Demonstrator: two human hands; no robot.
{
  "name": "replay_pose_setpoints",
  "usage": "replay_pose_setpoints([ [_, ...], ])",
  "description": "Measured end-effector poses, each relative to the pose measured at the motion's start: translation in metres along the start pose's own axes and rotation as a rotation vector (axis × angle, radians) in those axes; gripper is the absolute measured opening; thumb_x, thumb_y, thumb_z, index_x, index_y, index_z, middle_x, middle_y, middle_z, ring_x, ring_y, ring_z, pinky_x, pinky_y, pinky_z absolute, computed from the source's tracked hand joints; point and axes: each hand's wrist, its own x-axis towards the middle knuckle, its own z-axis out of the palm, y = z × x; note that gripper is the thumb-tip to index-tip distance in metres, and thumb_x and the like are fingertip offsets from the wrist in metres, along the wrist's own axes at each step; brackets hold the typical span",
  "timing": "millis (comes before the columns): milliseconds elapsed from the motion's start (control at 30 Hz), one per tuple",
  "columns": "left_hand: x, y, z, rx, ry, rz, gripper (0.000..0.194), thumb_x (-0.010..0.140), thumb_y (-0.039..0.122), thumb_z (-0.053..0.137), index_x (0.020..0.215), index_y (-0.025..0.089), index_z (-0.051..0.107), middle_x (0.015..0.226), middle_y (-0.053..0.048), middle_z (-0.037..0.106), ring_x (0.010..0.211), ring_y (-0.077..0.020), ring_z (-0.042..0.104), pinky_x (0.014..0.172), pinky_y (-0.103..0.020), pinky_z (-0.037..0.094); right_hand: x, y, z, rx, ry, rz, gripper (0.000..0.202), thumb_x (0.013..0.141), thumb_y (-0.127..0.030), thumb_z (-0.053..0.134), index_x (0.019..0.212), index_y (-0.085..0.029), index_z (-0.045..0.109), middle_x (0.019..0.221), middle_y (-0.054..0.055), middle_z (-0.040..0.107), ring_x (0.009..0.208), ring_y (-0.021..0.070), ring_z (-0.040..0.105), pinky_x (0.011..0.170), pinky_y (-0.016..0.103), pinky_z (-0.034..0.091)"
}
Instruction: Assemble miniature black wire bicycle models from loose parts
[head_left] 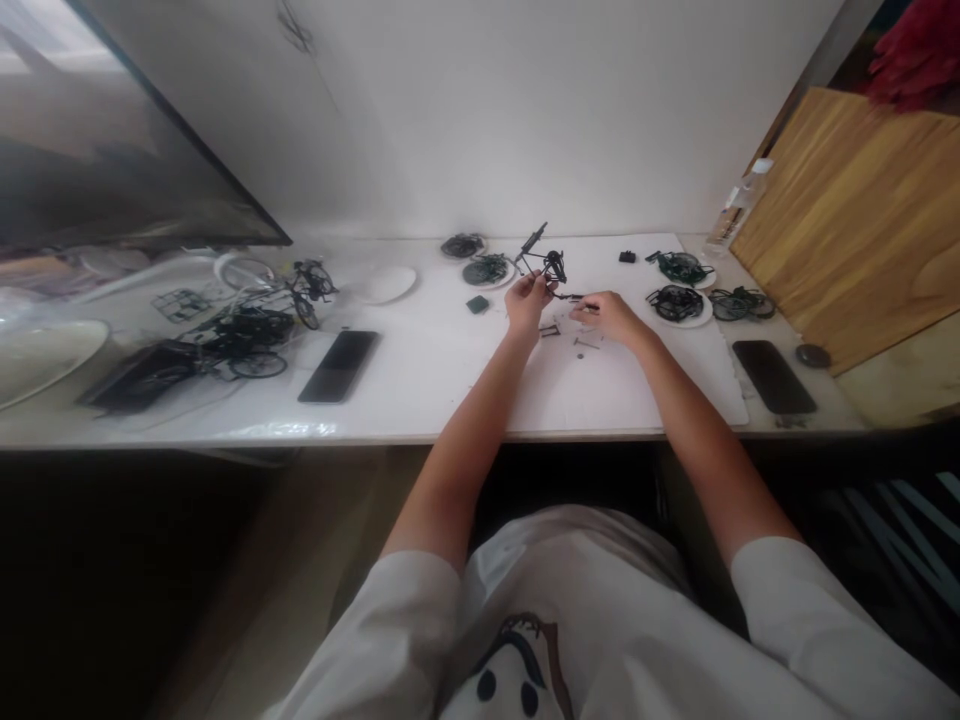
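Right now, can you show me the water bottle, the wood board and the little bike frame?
Bottle (738, 212), head view, its label.
Wood board (870, 215), head view, its face.
Bike frame (554, 264), head view, dark round part.

Board (862, 220): wood, streaked grain, low sheen.
Two phones (339, 367) (774, 377): dark, smooth, glossy-looking faces; bottle (740, 208), clear plastic (label too blurred to read); shirt (592, 610), pale matt cloth.
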Motion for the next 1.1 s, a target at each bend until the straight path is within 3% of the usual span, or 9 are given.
replay_pose_setpoints([
  [167, -0.002, -0.001, 0.001, 0.014, -0.001, -0.007, 0.019, 0.104, 0.017, 0.068, 0.123, 0.012, 0.073, 0.123, -0.015, 0.079, 0.108, -0.0189, 0.081, 0.101, -0.031, 0.063, -0.006, -0.005, -0.01, -0.035, -0.1, 0.081, 0.016, 0.091, -0.029, 0.082, 0.1, -0.017, 0.087, 0.098, 0.009, 0.082, 0.086, 0.0226, 0.071, 0.079, 0.03, 0.05],
  [367, -0.004, 0.0, 0.001, 0.026, -0.014, -0.012, 0.02, 0.105, 0.018, 0.068, 0.124, 0.012, 0.071, 0.124, -0.015, 0.079, 0.105, -0.0177, 0.082, 0.099, -0.03, 0.064, -0.006, -0.001, -0.016, -0.159, -0.165, 0.058, 0.016, 0.088, -0.025, 0.084, 0.099, -0.016, 0.09, 0.089, 0.007, 0.082, 0.078, 0.0212, 0.069, 0.073, 0.028, 0.047],
  [667, -0.007, 0.001, 0.002, 0.04, -0.074, -0.037, 0.024, 0.104, 0.018, 0.069, 0.127, 0.012, 0.069, 0.125, -0.015, 0.08, 0.104, -0.0172, 0.082, 0.101, -0.03, 0.065, -0.007, -0.006, -0.016, -0.194, -0.179, 0.07, 0.016, 0.092, -0.024, 0.08, 0.102, -0.015, 0.088, 0.092, 0.009, 0.083, 0.08, 0.0204, 0.07, 0.075, 0.027, 0.048],
  [1100, -0.01, 0.0, 0.002, 0.026, -0.102, -0.048, 0.026, 0.098, 0.017, 0.077, 0.124, 0.013, 0.071, 0.12, -0.015, 0.078, 0.111, -0.0224, 0.081, 0.11, -0.04, 0.062, -0.004, 0.001, -0.009, -0.215, -0.154, 0.034, 0.019, 0.093, -0.03, 0.076, 0.101, -0.018, 0.087, 0.088, 0.008, 0.081, 0.075, 0.0204, 0.067, 0.074, 0.029, 0.048],
])
